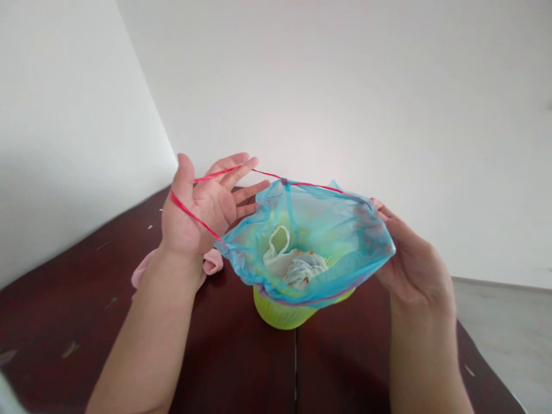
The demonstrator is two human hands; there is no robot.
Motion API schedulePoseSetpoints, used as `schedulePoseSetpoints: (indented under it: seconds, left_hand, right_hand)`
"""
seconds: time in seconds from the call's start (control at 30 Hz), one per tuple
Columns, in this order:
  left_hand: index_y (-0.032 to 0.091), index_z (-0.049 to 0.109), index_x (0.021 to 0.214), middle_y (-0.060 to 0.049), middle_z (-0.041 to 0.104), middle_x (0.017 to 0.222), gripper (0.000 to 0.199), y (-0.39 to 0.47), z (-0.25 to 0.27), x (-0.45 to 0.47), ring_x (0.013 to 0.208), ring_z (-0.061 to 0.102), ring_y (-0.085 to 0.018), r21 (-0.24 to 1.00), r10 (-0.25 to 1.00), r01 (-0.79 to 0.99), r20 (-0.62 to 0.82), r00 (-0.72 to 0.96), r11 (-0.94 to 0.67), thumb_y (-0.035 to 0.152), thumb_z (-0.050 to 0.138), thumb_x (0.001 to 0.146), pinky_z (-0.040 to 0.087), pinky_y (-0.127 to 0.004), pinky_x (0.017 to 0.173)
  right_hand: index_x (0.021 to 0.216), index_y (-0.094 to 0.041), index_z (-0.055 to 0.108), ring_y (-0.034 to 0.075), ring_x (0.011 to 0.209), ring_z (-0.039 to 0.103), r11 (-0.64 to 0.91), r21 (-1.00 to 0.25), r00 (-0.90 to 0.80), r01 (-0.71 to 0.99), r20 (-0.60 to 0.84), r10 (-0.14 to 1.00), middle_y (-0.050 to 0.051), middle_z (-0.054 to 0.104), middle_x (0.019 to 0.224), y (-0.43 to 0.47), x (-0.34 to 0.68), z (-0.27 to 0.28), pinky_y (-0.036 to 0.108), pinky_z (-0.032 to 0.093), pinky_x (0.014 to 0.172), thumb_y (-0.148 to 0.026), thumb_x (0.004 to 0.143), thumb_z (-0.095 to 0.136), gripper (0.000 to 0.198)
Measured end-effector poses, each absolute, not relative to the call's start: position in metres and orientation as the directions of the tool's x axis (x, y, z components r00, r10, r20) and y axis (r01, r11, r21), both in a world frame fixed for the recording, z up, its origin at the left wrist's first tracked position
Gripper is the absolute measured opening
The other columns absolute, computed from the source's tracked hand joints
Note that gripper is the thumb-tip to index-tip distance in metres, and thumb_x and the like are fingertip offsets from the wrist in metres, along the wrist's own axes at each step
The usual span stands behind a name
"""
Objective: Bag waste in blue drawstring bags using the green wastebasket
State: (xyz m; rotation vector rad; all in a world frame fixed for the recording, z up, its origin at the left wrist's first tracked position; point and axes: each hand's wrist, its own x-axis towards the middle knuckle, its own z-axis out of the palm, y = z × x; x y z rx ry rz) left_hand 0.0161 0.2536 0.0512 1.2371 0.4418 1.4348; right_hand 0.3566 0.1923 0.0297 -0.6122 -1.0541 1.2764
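A translucent blue drawstring garbage bag (241,253) is spread wide over a yellow-green perforated basket (282,313). Its red drawstring (194,218) runs from the bag's left rim and loops around the thumb and fingers of my left hand (204,201). That hand is open, palm up, fingers spread, and the string is stretched tight. On the right, my right hand (414,259) grips the bag's rim, its fingertips partly hidden behind the film. Down inside lie crumpled whitish plastic bags (302,267), one with a handle loop standing up.
The basket stands on a dark red-brown table (233,356) with a seam down the middle. A pink cloth (212,261) lies behind my left forearm. White walls (323,86) rise behind and at the left; pale floor (509,328) shows at the right.
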Motion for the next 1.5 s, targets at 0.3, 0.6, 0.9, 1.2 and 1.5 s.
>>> schedulePoseSetpoints:
  seconds: [0.3, 0.6, 0.9, 1.2, 1.5]
  left_hand:
    - [0.023, 0.086, 0.144, -0.017, 0.075, 0.172, 0.076, 0.252, 0.057, 0.018, 0.147, 0.078, -0.050, 0.815, 0.892, -0.512, 0.413, 0.186, -0.271, 0.089, 0.065, 0.111, 0.073, -0.062, 0.115]
    - [0.024, 0.086, 0.139, -0.019, 0.087, 0.150, 0.058, 0.269, 0.058, -0.004, 0.117, 0.092, -0.037, 0.795, 0.927, -0.531, 0.373, 0.050, -0.291, 0.073, 0.064, 0.118, 0.078, -0.040, 0.083]
    - [0.027, 0.086, 0.137, -0.014, 0.088, 0.152, 0.044, 0.272, 0.057, -0.006, 0.117, 0.093, -0.033, 0.753, 0.904, -0.551, 0.427, -0.009, -0.361, 0.063, 0.070, 0.118, 0.075, -0.034, 0.075]
    - [0.022, 0.088, 0.129, -0.011, 0.088, 0.152, 0.048, 0.259, 0.065, 0.000, 0.101, 0.091, -0.022, 0.697, 0.883, -0.611, 0.469, -0.010, -0.376, 0.062, 0.061, 0.123, 0.076, -0.029, 0.081]
    - [0.027, 0.087, 0.133, -0.012, 0.085, 0.161, 0.044, 0.283, 0.050, -0.001, 0.127, 0.091, -0.027, 0.731, 0.921, -0.605, 0.390, -0.010, -0.316, 0.065, 0.068, 0.121, 0.077, -0.031, 0.093]
  right_hand:
    - [0.115, -0.032, 0.078, 0.014, 0.068, 0.071, 0.317, -0.892, -0.015, -0.322, 0.340, 0.940, -0.001, 0.081, 0.105, 0.184, 0.344, 0.040, 0.023, 0.062, 0.053, -0.036, 0.096, 0.102, 0.031]
    - [0.133, -0.030, 0.073, 0.018, 0.075, 0.070, 0.366, -0.721, 0.184, 0.589, 0.560, 0.808, 0.006, 0.069, 0.115, 0.198, 0.368, 0.016, 0.033, 0.058, 0.058, -0.034, 0.107, 0.077, 0.026]
    - [0.114, -0.027, 0.073, 0.024, 0.092, 0.073, 0.355, -0.435, -0.105, 0.828, 0.501, 0.859, 0.007, 0.073, 0.112, 0.183, 0.375, 0.016, 0.040, 0.056, 0.082, -0.015, 0.101, 0.062, 0.021]
    - [0.084, -0.027, 0.060, 0.018, 0.072, 0.054, 0.407, -0.794, 0.084, 0.452, 0.492, 0.866, 0.000, 0.062, 0.080, 0.187, 0.373, 0.030, 0.033, 0.042, 0.064, -0.032, 0.102, 0.083, 0.030]
    - [0.070, -0.028, 0.072, 0.020, 0.078, 0.066, 0.494, -0.806, 0.206, -0.326, 0.450, 0.869, 0.003, 0.067, 0.084, 0.183, 0.380, 0.049, 0.033, 0.066, 0.068, -0.052, 0.104, 0.092, 0.046]
